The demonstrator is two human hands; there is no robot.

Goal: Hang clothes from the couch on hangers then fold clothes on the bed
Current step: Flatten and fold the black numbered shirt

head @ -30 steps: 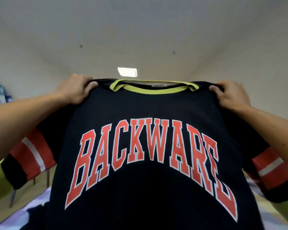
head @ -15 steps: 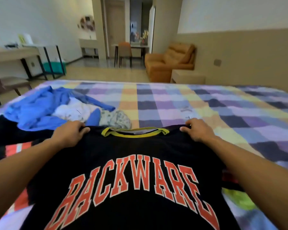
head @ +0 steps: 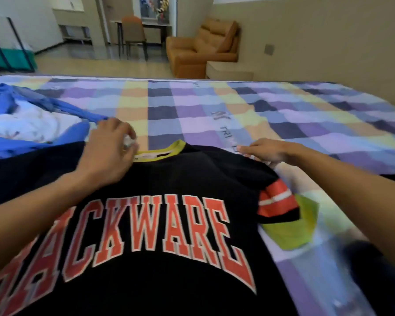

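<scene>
A: Shirt position?
B: Black cotton-look T-shirt (head: 180, 179), red block lettering, yellow-green collar band, lying flat at the near edge of the checked-cover bed (head: 283, 115).
A: Hands?
B: Left hand (head: 107, 151) curled at the collar, blurred, grip unclear. Right hand (head: 267, 151) fingers straight, on the right shoulder.

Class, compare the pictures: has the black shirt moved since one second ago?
Yes, downward. Held up in the air then, the shirt now lies spread on the checked bed, collar toward its far edge.
</scene>
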